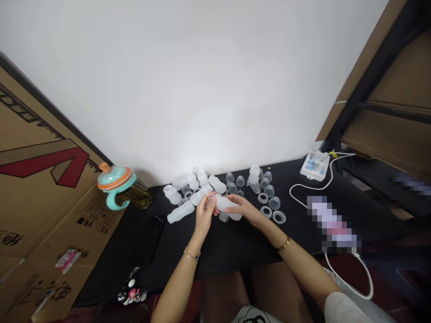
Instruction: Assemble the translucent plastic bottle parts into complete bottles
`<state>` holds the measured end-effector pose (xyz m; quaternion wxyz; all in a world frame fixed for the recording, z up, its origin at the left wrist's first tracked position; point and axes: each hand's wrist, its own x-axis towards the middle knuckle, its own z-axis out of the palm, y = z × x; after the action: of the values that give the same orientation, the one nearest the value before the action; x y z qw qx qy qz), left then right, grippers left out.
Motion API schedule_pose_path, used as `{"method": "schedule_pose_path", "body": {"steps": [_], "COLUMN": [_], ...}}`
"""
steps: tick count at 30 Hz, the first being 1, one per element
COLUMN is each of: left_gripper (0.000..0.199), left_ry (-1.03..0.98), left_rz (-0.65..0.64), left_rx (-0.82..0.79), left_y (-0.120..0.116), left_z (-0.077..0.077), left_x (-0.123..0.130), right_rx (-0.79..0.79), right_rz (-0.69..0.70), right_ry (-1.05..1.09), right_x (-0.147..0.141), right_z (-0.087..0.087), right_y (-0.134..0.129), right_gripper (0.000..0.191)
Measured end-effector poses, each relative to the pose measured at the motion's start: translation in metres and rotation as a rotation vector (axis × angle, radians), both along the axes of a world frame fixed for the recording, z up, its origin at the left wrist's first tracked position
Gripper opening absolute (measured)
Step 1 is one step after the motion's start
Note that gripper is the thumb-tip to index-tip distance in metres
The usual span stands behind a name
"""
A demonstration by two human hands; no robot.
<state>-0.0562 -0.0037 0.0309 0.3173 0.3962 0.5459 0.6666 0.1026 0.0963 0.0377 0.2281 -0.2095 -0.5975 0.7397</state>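
The right hand (247,209) is closed around the body of a frosted, translucent white bottle (229,208), which appears to be plastic and is held tilted, its neck toward the left hand. The left hand (203,212) is narrowed at the neck end, thumb and fingers pinching a small clear piece (211,198); whether this piece is seated on the neck cannot be told. Directly below the hands, a clear cup-shaped part (224,217) lies on the matte black bench (215,251).

Left of and beyond the left hand: frosted bottles with waisted, rounded bodies, including one lying on its side (181,211). Beyond the right hand: an upright frosted bottle (254,173). To the right of the right hand: smooth, transparent domed caps (274,203) and flat, translucent rings (279,217) with open centres. Far left of the left hand: a transparent jug (140,195) with a glossy mint-and-orange lid (116,177).
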Motion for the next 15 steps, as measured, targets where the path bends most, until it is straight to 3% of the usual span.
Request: {"method": "schedule_pose_path", "body": {"steps": [15], "left_gripper": [0.044], "left_ry": [-0.002], "left_rz": [0.009], "left_rx": [0.008], "left_y": [0.0], "left_z": [0.0035], "left_x": [0.0007], "right_rx": [-0.11], "right_rz": [-0.024], "right_ry": [-0.009], "right_x": [-0.001], "right_z": [-0.0009], "right_y": [0.0007], "right_gripper": [0.047]}}
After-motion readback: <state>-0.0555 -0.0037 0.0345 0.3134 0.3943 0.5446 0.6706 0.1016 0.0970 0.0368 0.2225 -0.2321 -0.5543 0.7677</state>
